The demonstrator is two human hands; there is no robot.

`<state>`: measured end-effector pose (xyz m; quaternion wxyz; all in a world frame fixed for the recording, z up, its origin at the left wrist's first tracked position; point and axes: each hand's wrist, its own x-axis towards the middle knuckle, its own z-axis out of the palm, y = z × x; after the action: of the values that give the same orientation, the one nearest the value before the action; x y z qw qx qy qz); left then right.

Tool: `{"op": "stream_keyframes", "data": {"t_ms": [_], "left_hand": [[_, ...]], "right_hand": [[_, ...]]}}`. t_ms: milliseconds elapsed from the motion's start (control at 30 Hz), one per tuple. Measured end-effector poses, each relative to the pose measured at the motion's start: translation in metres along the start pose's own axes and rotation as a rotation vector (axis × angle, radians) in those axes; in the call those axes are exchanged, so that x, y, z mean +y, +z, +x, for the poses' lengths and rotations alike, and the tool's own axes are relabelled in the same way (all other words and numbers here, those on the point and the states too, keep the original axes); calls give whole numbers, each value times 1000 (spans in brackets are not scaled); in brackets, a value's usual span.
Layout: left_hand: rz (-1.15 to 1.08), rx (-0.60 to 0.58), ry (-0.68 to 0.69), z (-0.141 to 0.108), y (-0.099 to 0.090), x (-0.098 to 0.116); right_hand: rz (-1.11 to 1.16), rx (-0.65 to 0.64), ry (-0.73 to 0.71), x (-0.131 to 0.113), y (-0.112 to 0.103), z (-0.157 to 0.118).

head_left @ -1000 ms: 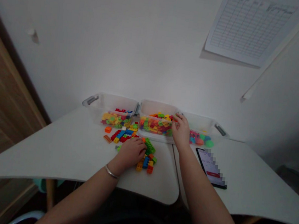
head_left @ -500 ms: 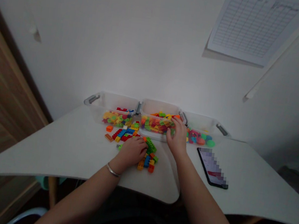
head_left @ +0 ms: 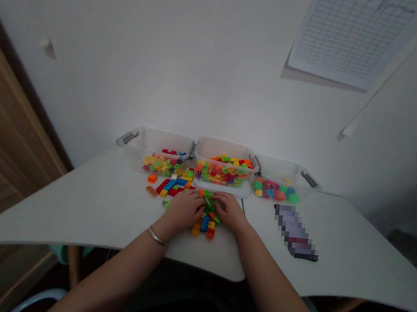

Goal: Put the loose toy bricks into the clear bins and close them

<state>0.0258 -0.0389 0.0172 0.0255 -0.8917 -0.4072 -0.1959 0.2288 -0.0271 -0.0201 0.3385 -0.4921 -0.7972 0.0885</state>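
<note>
My left hand (head_left: 185,207), a bangle on its wrist, is curled over the left side of a cluster of toy building blocks (head_left: 205,222) in green, blue, yellow and orange. My right hand (head_left: 231,212) closes in from the other side, its fingertips on the green blocks (head_left: 209,201) at the back of the cluster. Fingers hide part of these blocks. Just behind my left hand lie loose red, blue and yellow blocks (head_left: 170,185), with an orange block (head_left: 152,178) and a flat orange-brown plate (head_left: 151,191) to the left.
Three clear plastic bins line the wall: the left bin (head_left: 150,140) and middle bin (head_left: 224,150) hold small colourful pieces, the right bin (head_left: 285,169) rounder ones. A phone (head_left: 296,233) lies on the white table (head_left: 87,208) at right. A printed sheet (head_left: 350,42) hangs above.
My right hand has come from the middle bin's right edge down and left to the green blocks. My left hand stays almost in place on the cluster.
</note>
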Motion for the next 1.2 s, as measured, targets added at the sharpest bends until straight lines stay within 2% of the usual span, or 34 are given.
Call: {"op": "stream_keyframes", "data": {"t_ms": [267, 633, 1200], "left_hand": [[-14, 2, -14, 0, 0, 0], [-7, 7, -14, 0, -1, 1], [-10, -12, -19, 0, -1, 2]], "right_hand": [[-144, 84, 170, -2, -9, -1], [-229, 66, 121, -5, -5, -4], [-253, 79, 183, -5, -6, -5]]}}
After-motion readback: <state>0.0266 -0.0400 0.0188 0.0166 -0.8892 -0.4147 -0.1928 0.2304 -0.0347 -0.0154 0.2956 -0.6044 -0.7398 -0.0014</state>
